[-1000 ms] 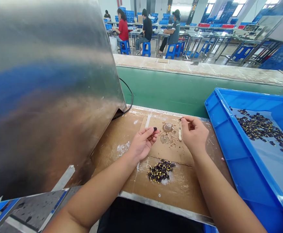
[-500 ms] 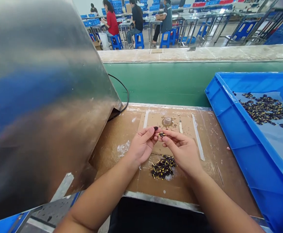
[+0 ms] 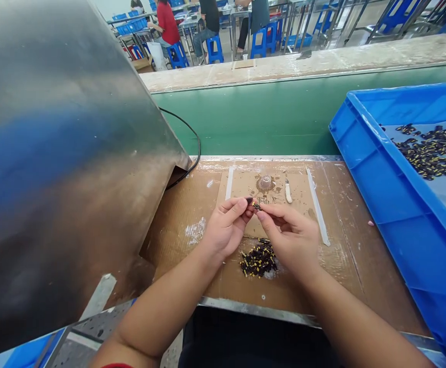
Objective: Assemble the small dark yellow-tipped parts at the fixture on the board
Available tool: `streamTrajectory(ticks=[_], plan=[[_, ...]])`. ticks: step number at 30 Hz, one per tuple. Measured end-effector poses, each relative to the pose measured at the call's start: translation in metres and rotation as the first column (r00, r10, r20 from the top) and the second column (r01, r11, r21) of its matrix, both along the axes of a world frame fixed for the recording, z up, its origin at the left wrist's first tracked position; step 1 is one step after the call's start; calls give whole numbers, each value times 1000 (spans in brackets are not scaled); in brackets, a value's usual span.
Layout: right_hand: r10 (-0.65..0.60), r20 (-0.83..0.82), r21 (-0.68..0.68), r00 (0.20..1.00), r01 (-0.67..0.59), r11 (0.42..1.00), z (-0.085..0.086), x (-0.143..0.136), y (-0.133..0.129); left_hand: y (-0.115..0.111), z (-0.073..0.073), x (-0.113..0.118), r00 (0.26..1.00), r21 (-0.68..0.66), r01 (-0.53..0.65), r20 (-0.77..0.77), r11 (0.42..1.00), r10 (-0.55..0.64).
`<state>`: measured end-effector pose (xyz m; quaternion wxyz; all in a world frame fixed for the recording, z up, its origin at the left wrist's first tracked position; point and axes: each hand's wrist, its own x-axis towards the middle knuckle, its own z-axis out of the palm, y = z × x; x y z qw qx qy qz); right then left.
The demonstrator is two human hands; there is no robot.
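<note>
Over the middle of the cardboard-covered table, my left hand (image 3: 228, 225) pinches a small dark oval piece (image 3: 249, 200) between thumb and fingers. Close beside it, my right hand (image 3: 294, 235) grips a small black-and-yellow piece (image 3: 257, 206) at its fingertips. The two pieces are very near each other; whether they touch is too small to tell. Below the hands lies a pile of black-and-yellow pieces (image 3: 259, 259). Beyond them are a small clear cup (image 3: 265, 183) in a wet-looking stain and a white-handled tool (image 3: 287, 191).
A large blue bin (image 3: 402, 204) with many black-and-yellow pieces on its sheet stands at the right. On the left rises a big metal panel (image 3: 65, 153), with a black cable (image 3: 196, 138) at its edge. Several people sit at tables in the back.
The view has tilted down and turned slightly. The black-and-yellow piece in my right hand has moved closer to the dark piece in my left hand and is now angled.
</note>
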<state>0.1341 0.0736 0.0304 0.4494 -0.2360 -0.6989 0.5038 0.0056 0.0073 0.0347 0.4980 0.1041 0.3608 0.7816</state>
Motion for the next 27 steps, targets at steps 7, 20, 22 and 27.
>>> streamTrajectory(ticks=[7,20,22,27], plan=[[6,27,53,1000,-7,999,-1,2,3,0,-2,0,999,-4,15,-33,1000,-15],[-57,56,136,997,49,989,5,5,3,-1,-7,1,943,-5,-61,-327,998,56],[-50,55,152,997,42,988,5,6,5,-1,-9,2,917,2,-80,-392,997,74],[-45,75,246,996,25,969,3,7,9,-1,-20,2,852,10,-109,-515,994,99]])
